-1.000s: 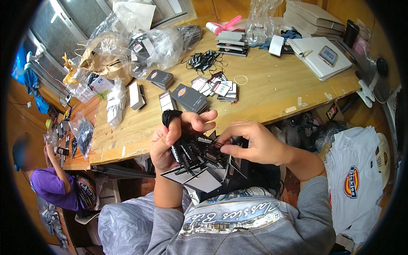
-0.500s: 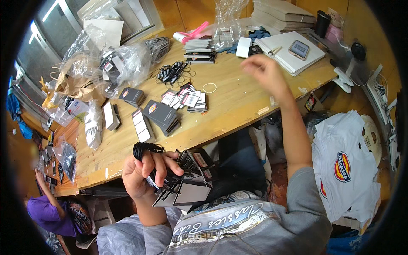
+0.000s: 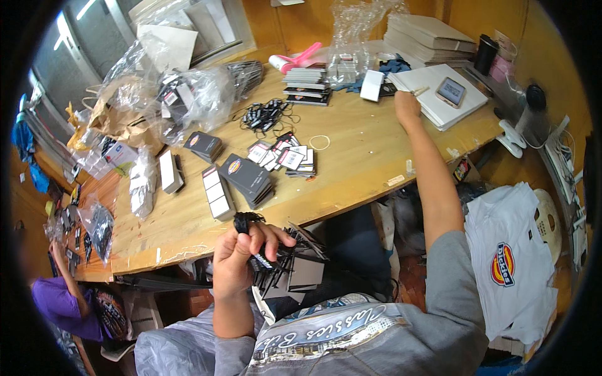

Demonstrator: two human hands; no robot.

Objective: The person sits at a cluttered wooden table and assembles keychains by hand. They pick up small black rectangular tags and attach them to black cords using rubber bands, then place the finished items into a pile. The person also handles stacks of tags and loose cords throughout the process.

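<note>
My left hand (image 3: 248, 254) is closed around the black cords of a bunch of hang tags (image 3: 306, 271). The tags, with grey and black faces, fan out beside and below the fingers, and a looped end of cord sticks up above the knuckles. At the far right of the table my right hand (image 3: 407, 111) is closed, at the edge of a stack of white paper (image 3: 448, 106). Its fingertips are hidden, so whatever they grip cannot be made out. A slim pen-like thing (image 3: 421, 91) lies right beside these fingers. Near them is a small white box (image 3: 372, 85).
Stacks of dark cards (image 3: 246, 178), loose tags (image 3: 291, 158), a heap of black cords (image 3: 266, 116) and a rubber band (image 3: 320, 142) lie on the table (image 3: 351, 169). Plastic bags (image 3: 200, 94) crowd the left. A phone-like device (image 3: 450, 91) rests on the paper. Another person (image 3: 69, 307) sits lower left.
My right hand has come down from above the table to the edge of the paper stack, its fingers now closed. My left hand, still gripping the tags, has shifted slightly right.
</note>
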